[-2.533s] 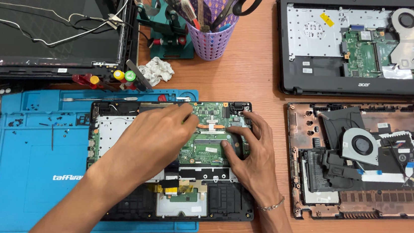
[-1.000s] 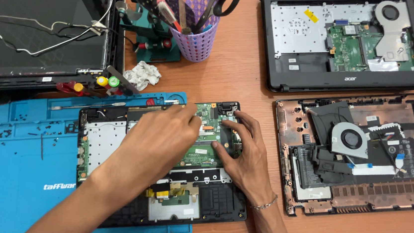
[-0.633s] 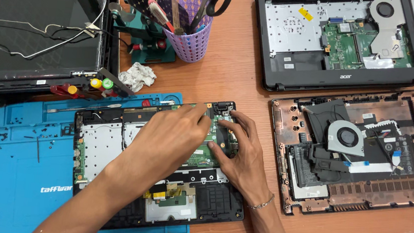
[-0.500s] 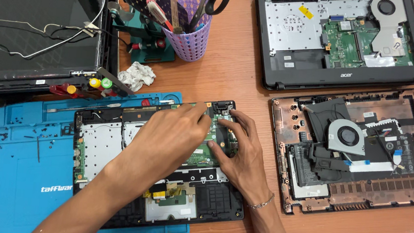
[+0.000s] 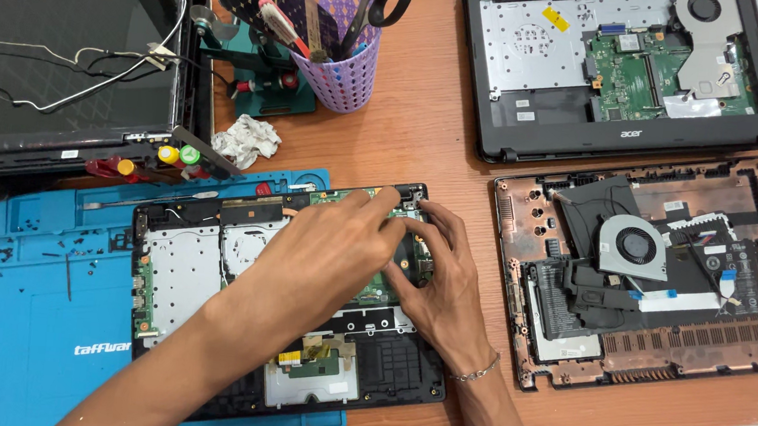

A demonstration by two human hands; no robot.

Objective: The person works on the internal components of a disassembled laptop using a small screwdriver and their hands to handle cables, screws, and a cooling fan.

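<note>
On the blue mat (image 5: 31, 320), both hands' grips pinch the opened laptop's (image 5: 209, 280) green board (image 5: 379, 288).

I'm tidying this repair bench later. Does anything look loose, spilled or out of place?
Yes: tiny dark screws lie scattered loose on the blue mat, and a crumpled tissue sits on the wooden table beside it. Both hands rest on the opened laptop.

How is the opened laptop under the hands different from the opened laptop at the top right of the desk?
The laptop under the hands lies on a blue mat; the top-right laptop lies on the bare wooden desk. Both hands, left hand and right hand, rest on the first; nobody touches the second. The first's board is partly hidden; the second's green board shows plainly. Both are black and open.
</note>
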